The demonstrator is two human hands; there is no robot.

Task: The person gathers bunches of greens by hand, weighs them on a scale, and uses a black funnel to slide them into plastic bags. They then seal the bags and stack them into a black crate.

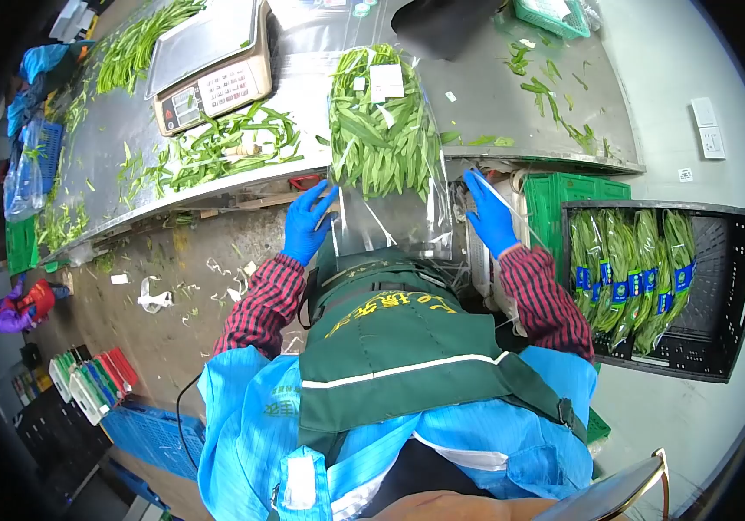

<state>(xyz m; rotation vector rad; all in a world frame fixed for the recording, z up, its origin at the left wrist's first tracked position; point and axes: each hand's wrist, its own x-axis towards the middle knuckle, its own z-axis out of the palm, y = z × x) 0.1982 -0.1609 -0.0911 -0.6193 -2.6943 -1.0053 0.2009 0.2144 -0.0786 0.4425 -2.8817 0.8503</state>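
Note:
A clear plastic bag of leafy green vegetables (381,148) lies on the metal table with a white label on its upper part. Its transparent end hangs over the table's front edge towards my apron. My left hand (307,226), in a blue glove, is at the left side of this end, fingers apart and fingertips right at the plastic. On the other side, my right hand (491,215), also blue-gloved, stands a little off the bag with its fingers stretched out and nothing in them.
A weighing scale (216,65) stands on the table, with loose greens (225,152) before it. At right, a black crate (711,295) holds several bundled greens beside a green crate (546,204). A teal basket (554,19) sits at the back. Another person (25,304) is far left.

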